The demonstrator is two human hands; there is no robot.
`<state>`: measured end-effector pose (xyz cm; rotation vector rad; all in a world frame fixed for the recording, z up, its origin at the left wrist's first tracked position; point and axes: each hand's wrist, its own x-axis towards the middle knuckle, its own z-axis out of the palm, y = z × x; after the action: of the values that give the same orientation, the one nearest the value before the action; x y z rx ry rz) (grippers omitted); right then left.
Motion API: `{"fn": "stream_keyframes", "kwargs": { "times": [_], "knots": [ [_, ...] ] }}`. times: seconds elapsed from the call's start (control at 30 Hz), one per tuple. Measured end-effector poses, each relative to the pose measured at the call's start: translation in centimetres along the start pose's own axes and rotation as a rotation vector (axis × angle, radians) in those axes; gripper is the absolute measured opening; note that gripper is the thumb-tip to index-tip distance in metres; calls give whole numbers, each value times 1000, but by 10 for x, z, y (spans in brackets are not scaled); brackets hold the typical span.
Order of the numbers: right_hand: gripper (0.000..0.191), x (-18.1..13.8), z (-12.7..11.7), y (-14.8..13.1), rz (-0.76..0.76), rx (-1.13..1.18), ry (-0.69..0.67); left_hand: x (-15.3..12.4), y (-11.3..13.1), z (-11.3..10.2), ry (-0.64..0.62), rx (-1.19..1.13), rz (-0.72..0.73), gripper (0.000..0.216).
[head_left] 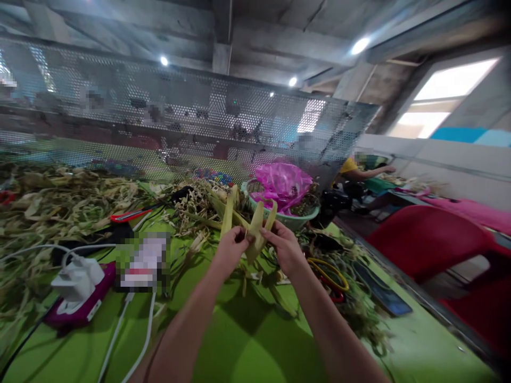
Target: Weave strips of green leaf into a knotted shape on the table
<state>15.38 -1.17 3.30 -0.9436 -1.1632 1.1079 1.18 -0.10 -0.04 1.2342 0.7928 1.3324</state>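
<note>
Above the green tabletop [247,346], my two hands are close together around strips of pale yellow-green dried corn husk [256,226]. My left hand [233,246] pinches the husk from the left, and another long husk strip [227,210] rises just above its knuckles. From the right, my right hand [283,244] has its thumb and fingers closed on the husk's edge, with a curled strip sticking up over them. Behind my hands stands a light green basket [297,221] with a crumpled pink plastic bag [283,183] on it.
Dried husks [91,205] are heaped at the left and back. A purple power strip [82,314] with white plugs and a charging phone [143,260] with cables lie left. Yellow-handled scissors [331,274] and a dark phone [383,290] are right. A perforated metal panel [191,117] stands behind; a red chair [431,239] and a person [355,167] are beyond.
</note>
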Motion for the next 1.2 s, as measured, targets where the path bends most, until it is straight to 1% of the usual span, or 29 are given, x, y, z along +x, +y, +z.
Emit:
{"fn": "stream_keyframes", "kwargs": {
  "times": [0.13, 0.23, 0.3, 0.4, 0.47, 0.6, 0.77, 0.83, 0.93, 1.0, 1.03, 1.1, 1.2],
  "knots": [
    [21, 1, -4, 1, 39, 72, -38, -1, 2, -4, 64, -55, -49, 18],
    [26, 2, -6, 4, 49, 85, -50, -2, 6, -3, 94, -108, -83, 19],
    [30, 2, -5, 6, 43, 64, -51, -2, 8, -2, 79, -145, -101, 20],
    [27, 0, -1, 6, 34, -5, -57, -2, 10, -2, 38, -219, -103, 22],
    [26, -1, 1, 6, 32, -47, -60, -1, 10, -2, 36, -224, -97, 21],
    [25, 0, 1, 6, 18, -49, -24, 1, 6, -6, 104, -201, -91, 22],
    [26, 3, -4, 6, -13, 6, 38, 5, 4, -13, 210, -281, -142, 34],
    [29, 2, -2, 5, 11, 18, 17, 5, 4, -15, 226, -326, -164, 38],
    [32, -3, 6, 4, 111, -7, -79, 4, 7, -14, 219, -377, -171, 39],
    [30, -4, 9, 4, 145, -49, -117, 4, 8, -13, 220, -384, -160, 39],
    [29, -4, 10, 5, 140, -67, -110, 4, 8, -12, 223, -383, -154, 38],
    [27, -3, 8, 6, 101, -77, -55, 5, 6, -13, 246, -389, -133, 36],
    [27, 3, 0, 7, 29, -36, 62, 9, 3, -18, 334, -428, -85, 34]
  ]
}}
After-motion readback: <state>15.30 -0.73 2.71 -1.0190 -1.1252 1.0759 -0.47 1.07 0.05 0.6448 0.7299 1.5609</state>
